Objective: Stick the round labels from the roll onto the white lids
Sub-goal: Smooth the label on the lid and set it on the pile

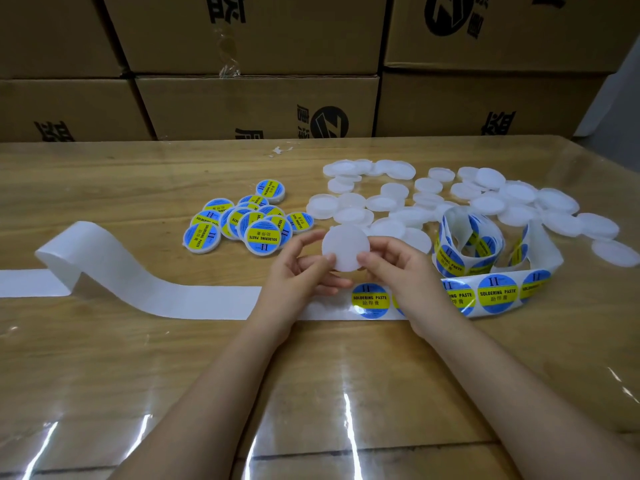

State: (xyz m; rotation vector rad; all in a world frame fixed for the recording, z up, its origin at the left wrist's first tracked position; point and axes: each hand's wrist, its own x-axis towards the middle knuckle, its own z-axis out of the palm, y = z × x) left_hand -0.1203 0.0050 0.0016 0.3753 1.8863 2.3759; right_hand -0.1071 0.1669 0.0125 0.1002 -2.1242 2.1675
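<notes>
A: Counts, quick.
B: One white lid [344, 249] in hand. Plain lids [519, 199] heaped at the right rear of the table [104, 358]: thirty-odd, overlapping, no exact count. Labelled lids [242, 221] piled left of them, about a dozen, some half covered.
A: Labels?
B: Four labels [497, 294] show on the flat strip, and a fifth is mostly behind the right wrist. More sit on the coiled roll [467, 244], can't count those. Bare backing paper [156, 296] trails off left with one loop standing up.
A: Readable text?
B: Each label is a blue disc with a yellow band: "SOLDERING PASTE", "II" above it, Chinese characters below. Six cardboard boxes [256, 105] behind the table, stacked two high, with black Chinese print and a round black logo with a Z-like mark.
A: Hands?
B: Left hand [304, 271] and right hand [398, 271] both pinch the white lid at its lower edge, thumbs on the near face, fingers behind it.
A: Lid position?
B: Between the two hands, lifted off the table, tilted up with a plain face toward the camera. It's just beside the labelled pile, nearer the viewer, and just behind the strip. The nearest label [370, 299] lies flat below it, between the wrists.
</notes>
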